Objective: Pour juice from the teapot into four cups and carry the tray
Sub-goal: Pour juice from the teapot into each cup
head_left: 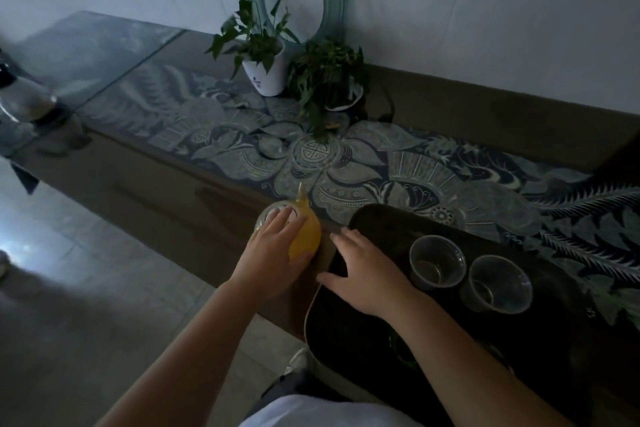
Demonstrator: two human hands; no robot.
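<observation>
One teapot (304,236) full of yellow juice is seen near the front edge of the bench (166,191), just left of one dark tray (363,333). The left hand (273,250) is laid over the teapot, fingers fairly straight. The right hand (363,274) is spread flat on the tray. Two clear cups (437,262) are counted on the tray, side by side and upright. Two potted plants (266,55) are seen farther back.

One teapot (304,236), one tray (363,340), two visible cups (437,262) (499,283), two potted plants (258,45) (327,80), two hands (273,260) (367,270).
</observation>
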